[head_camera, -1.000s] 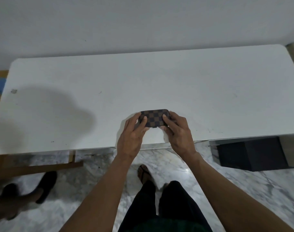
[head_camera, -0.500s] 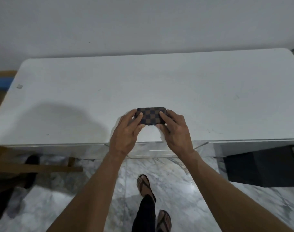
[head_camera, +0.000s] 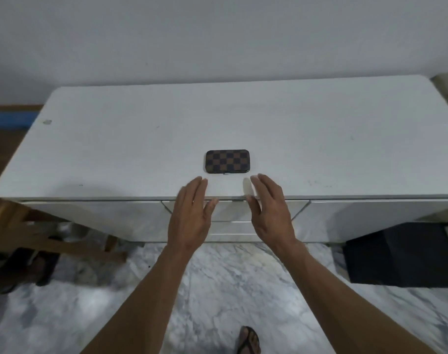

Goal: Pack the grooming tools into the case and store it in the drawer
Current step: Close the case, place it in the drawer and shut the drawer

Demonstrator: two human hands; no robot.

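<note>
White desk [head_camera: 320, 149], checkered case [head_camera: 227, 161] lying shut (contents hidden), left hand [head_camera: 191, 215] and right hand [head_camera: 270, 213] spread empty nearby

Readable text: none anywhere in the head view.
Case [head_camera: 227, 161]: lay at 12 o'clock from the hands; brown and dark checker pattern only, no brand name, letters or numbers legible.
Cabinet top [head_camera: 320, 139]: white, small marks and specks, none were characters.
Drawer fronts [head_camera: 233, 227]: at 6 o'clock from the case; plain white, no labels or numbers.
Wall: blank, no signs.
Dark box [head_camera: 401, 254]: at 4 o'clock from the case; no print legible.
</note>
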